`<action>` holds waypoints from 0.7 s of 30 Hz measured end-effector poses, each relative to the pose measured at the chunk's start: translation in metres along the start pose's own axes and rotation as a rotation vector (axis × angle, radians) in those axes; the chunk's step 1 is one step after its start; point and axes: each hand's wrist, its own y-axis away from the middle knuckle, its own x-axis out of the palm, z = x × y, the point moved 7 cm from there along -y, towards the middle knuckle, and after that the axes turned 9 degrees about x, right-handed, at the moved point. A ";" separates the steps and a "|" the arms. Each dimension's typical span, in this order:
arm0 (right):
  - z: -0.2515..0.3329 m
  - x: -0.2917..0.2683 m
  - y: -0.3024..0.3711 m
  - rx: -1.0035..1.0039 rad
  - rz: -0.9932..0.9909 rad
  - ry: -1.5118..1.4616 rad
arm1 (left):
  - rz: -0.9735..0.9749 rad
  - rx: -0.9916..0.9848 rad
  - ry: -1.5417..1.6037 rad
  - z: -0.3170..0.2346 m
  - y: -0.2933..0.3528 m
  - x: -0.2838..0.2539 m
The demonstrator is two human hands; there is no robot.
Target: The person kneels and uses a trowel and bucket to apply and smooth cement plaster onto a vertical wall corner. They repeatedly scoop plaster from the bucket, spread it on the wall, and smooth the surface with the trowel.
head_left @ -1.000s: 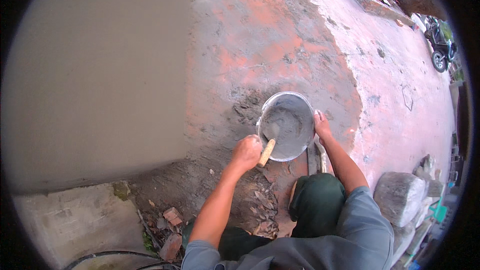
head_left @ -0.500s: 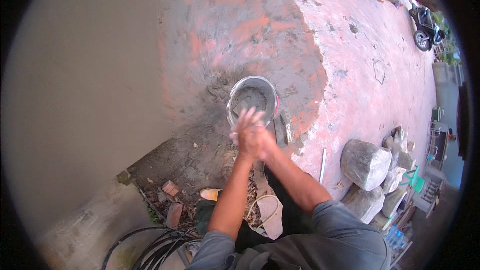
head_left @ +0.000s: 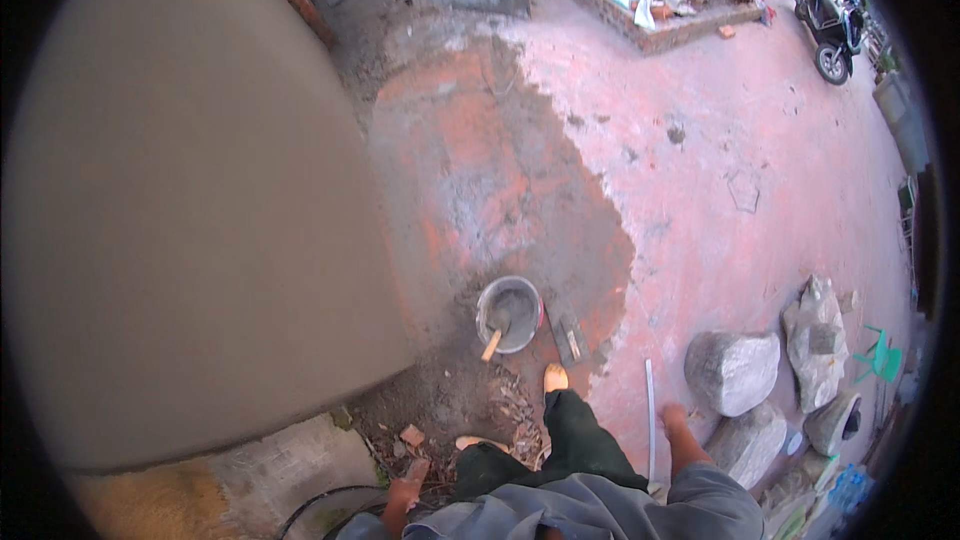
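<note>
My left hand [head_left: 406,492] hangs low by my side, beside broken bricks [head_left: 412,435]; its fingers are not clear. On the other side, my right hand [head_left: 675,418] hangs between a long pale strip [head_left: 650,415] and a big grey rock [head_left: 733,370]; its finger shape is too small to read. Neither hand visibly holds anything. Ahead of my feet stands a round bucket [head_left: 511,292] with grey mortar inside. A tool with a wooden handle [head_left: 491,345] leans out over its near rim. Right of it a flat float [head_left: 571,337] lies on the ground.
A smooth wall-like grey-brown surface [head_left: 200,220] fills the left. Wet grey mortar [head_left: 575,210] borders pink paving [head_left: 690,190]. Rocks [head_left: 815,340] and a green stool [head_left: 880,355] stand at right. A brick-edged bed [head_left: 690,35] and a motorbike [head_left: 832,35] are farther back.
My hands, pressed together above the bucket before, have parted and dropped to my sides. The view has risen and tilted farther out, showing the bucket's tool handle and my feet.
</note>
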 end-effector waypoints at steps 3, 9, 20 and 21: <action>-0.058 0.010 0.048 -0.397 -0.028 0.403 | -0.045 0.127 0.212 -0.018 0.040 0.019; -0.069 -0.092 0.057 0.176 0.186 -0.873 | 0.131 0.483 0.187 -0.128 0.088 0.049; 0.058 -0.384 0.064 -0.230 -0.056 -1.108 | -0.017 0.565 0.100 -0.208 0.117 0.000; 0.060 -0.393 0.063 -0.203 0.005 -1.151 | -0.042 0.560 0.144 -0.213 0.120 -0.006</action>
